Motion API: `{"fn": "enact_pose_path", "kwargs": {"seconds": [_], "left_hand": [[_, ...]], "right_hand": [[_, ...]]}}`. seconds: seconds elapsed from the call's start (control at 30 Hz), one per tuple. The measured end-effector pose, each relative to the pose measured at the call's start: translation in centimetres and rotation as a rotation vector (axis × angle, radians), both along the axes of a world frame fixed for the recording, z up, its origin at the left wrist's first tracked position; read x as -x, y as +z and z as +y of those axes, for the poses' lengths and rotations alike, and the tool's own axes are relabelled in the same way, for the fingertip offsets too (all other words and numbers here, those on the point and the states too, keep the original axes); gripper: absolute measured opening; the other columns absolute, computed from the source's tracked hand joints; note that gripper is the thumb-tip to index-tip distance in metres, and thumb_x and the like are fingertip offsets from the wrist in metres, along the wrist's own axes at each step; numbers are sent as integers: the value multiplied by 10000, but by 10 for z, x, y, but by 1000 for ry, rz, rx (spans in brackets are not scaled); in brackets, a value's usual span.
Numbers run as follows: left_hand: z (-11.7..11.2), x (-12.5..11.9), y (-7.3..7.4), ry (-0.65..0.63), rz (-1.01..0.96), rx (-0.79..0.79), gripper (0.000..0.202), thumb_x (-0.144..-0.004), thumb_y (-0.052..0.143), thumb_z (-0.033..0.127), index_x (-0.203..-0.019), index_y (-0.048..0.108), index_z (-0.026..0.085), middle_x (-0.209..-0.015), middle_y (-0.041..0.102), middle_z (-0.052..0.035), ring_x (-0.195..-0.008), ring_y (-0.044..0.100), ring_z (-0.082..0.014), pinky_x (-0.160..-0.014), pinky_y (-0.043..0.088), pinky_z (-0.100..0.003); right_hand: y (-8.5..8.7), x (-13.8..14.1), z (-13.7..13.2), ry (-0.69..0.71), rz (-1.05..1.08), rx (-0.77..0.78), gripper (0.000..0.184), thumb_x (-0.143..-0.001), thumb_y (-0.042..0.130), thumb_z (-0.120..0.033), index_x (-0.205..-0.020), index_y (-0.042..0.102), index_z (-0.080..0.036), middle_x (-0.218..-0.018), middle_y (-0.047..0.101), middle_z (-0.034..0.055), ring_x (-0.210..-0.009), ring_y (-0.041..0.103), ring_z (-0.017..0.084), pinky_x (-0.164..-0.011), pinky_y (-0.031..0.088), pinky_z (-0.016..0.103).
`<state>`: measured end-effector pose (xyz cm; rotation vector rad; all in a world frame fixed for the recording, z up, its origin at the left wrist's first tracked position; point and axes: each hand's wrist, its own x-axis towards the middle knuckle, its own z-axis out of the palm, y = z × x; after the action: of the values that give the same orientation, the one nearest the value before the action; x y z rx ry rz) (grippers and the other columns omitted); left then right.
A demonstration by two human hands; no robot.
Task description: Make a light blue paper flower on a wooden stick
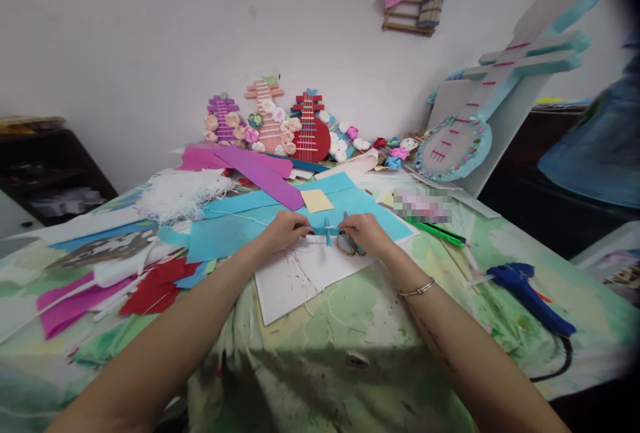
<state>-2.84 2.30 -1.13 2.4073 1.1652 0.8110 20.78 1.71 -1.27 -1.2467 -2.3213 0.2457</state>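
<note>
Bare forearms (170,329) reach in from the lower corners, a bracelet (417,287) on the right wrist, over the paint-stained cloth (360,329) covering the table. Both hands meet just above a white sheet (285,296), held low, probably for a steady, close view of something so small.

Between them is the small blue piece (327,227), crossed at its middle, where a bit of white shows. The left hand (286,227) pinches its left end between thumb and fingertip; the right hand (367,231) appears pinched on the opposite end, so the piece is likely kept level by a grip at 2 points. Gold-handled scissors (345,244) are right by the right hand; whether its other fingers hook them or they merely lie beneath, one cannot tell.

Blue paper (240,227) spreads beyond the sheet, with a yellow rectangle (317,201) on it and a purple strip (263,178) overlapping its far edge, all within easy reach. On the right, a green cutter (437,233) and a blue glue gun (530,296) lie apart from the paper, the nozzle pointing left, perhaps to spare the sheets. Farther back, a large lute-shaped model (453,146) leans before a white board (505,133), seemingly for support.
</note>
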Motion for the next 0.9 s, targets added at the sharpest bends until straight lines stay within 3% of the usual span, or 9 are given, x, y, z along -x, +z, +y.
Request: {"fn": "enact_pose_path", "kwargs": {"seconds": [0.3,0.43,0.6,0.67,0.73,0.8,0.9], "left_hand": [[0,3,-3,11,-61,21,176,-710,606,292,-689,681,134,-597,620,1,-564,503,-93,-551,361,-189],[0,1,0,42,-290,31,276,-768,559,328,-939,677,147,-930,684,-70,-831,600,-159,-695,438,-225],[-4,0,9,-104,-354,13,284,-773,566,285,-1026,673,211,-1255,557,-91,-1162,488,-217,-872,429,-281],[-6,-1,8,-174,-284,102,294,-744,610,294,-1016,682,212,-1215,592,-91,-1122,524,-224,-854,440,-282],[-8,-3,5,-212,-199,222,282,-724,633,309,-962,704,175,-1008,690,-92,-925,615,-204,-764,463,-262],[-10,-5,1,-167,-151,278,264,-721,627,315,-895,722,140,-816,719,-80,-705,624,-167,-641,460,-237],[-9,-8,-3,-51,-146,215,232,-712,616,299,-810,733,124,-711,714,-59,-578,573,-127,-567,425,-213]], "right_hand": [[1,-2,-1,33,-4,-45,244,-768,507,-117,-832,725,-205,-794,695,39,-754,585,157,-686,391,237],[2,2,-4,187,78,-114,288,-786,479,-92,-886,718,-216,-837,709,32,-816,585,160,-781,406,269],[-1,10,-4,307,115,-131,288,-785,476,-62,-873,715,-197,-845,706,51,-808,600,153,-826,410,312],[-2,11,-4,313,115,-130,290,-781,479,-53,-866,716,-199,-851,703,53,-812,600,156,-824,416,321],[-2,11,-4,297,119,-132,282,-784,486,-58,-868,714,-200,-880,695,59,-841,596,163,-828,418,328],[-2,11,-5,243,150,-142,270,-786,504,-80,-931,698,-201,-968,670,75,-919,578,178,-845,418,338],[0,13,-8,139,265,-159,313,-785,542,-133,-1080,623,-197,-1119,585,101,-997,541,188,-840,427,337]]}}
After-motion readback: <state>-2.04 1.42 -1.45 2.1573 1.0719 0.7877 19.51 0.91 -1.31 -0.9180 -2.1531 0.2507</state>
